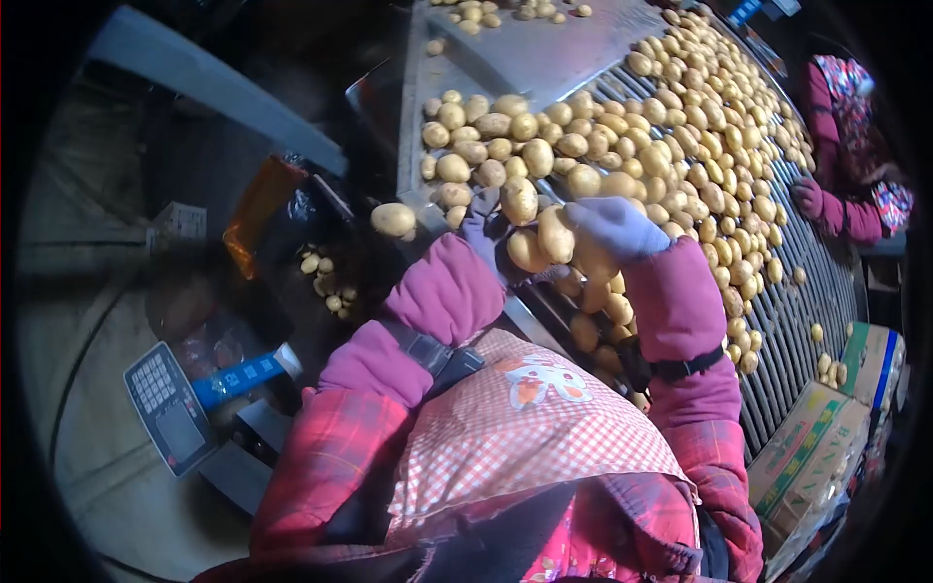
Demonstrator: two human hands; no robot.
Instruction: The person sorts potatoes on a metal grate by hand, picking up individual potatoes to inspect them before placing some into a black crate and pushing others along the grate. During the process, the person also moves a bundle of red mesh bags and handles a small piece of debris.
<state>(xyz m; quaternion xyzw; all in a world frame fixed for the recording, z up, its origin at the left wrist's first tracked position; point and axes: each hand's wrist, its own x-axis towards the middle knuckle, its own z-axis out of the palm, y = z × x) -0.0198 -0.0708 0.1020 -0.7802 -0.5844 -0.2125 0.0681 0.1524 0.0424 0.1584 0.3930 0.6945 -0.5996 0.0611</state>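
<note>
Your left hand (483, 231) and right hand (614, 225) each have the grip closed on potatoes (556, 234). A small pile (328, 282) lies below-left, and most crowd the roller conveyor (807, 301).

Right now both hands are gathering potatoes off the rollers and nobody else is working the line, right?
Not alone: the head view shows a co-worker's hand on the far side of the rollers. The left hand and right hand are indeed gathering potatoes.
</note>
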